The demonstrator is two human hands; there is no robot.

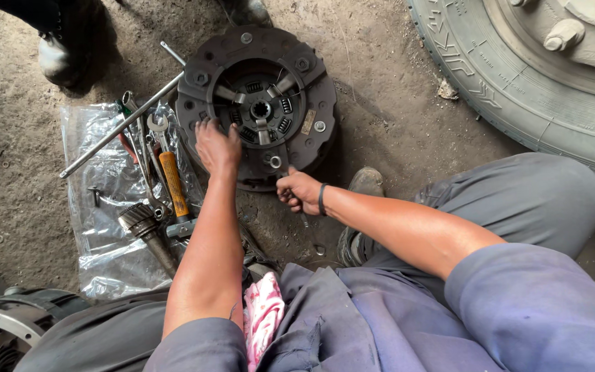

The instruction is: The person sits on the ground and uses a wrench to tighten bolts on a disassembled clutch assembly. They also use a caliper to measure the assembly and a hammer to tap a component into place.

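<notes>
A round dark clutch pressure plate (pixel 309 76) lies flat on the dirt floor in front of me. My left hand (pixel 216 146) rests palm down on its near left rim. My right hand (pixel 299 191) is closed around a metal wrench (pixel 278 165) whose head sits on a bolt at the plate's near edge; a black band circles that wrist. Three metal fingers and a splined hub (pixel 260 109) show in the plate's centre.
A clear plastic sheet (pixel 98 227) at the left holds a long steel bar (pixel 118 127), an orange-handled tool (pixel 173 182), spanners and a gear shaft (pixel 147 231). A large truck tyre (pixel 518 89) stands at upper right. Someone's boot (pixel 60 52) is at upper left.
</notes>
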